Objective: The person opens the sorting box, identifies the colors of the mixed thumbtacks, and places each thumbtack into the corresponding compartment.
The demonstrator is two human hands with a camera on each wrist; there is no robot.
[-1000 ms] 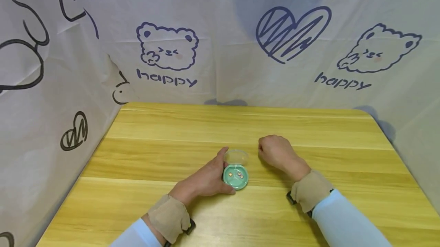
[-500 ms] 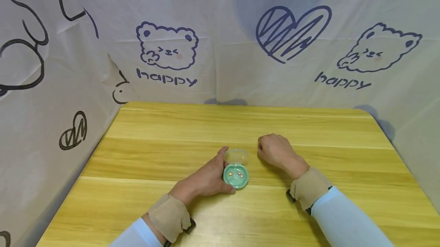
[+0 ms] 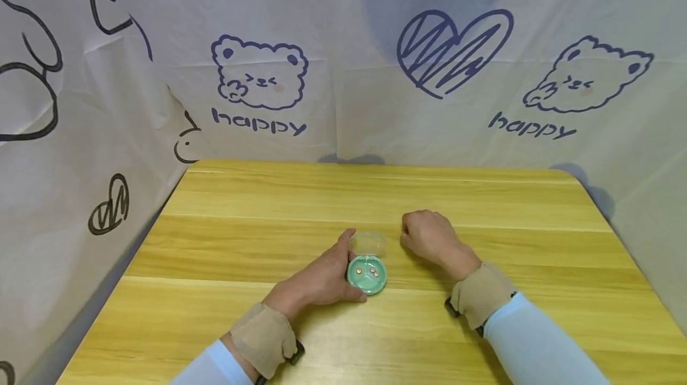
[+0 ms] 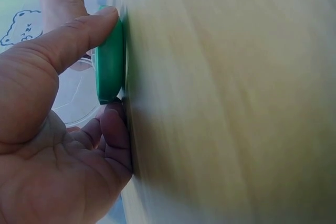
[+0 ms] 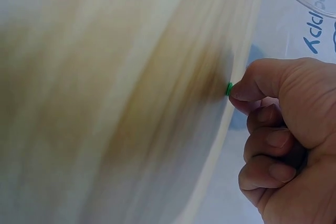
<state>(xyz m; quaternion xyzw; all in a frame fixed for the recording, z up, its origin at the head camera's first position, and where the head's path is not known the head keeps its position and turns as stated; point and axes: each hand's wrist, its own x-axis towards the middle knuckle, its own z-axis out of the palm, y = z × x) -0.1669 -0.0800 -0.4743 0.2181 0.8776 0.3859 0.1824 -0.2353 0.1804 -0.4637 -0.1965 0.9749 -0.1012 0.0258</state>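
A small round green case point(image 3: 367, 283) lies on the table with its clear lid point(image 3: 368, 244) raised at the back. Three tiny gold-looking round pieces point(image 3: 359, 270) sit inside it. My left hand point(image 3: 322, 281) grips the case from the left, thumb at its near edge and fingers behind. In the left wrist view, the thumb presses the side of the green case point(image 4: 110, 66). To the right of the case, my right hand point(image 3: 432, 236) is low over the table with curled fingers. Its thumb and forefinger pinch a tiny green piece point(image 5: 229, 88), mostly hidden, at the tabletop.
The wooden table point(image 3: 268, 194) extends around both hands. White cloth walls point(image 3: 354, 105) with drawn bears and hearts stand at its back and sides. Each wrist wears a tan band point(image 3: 263, 340) with a small black device.
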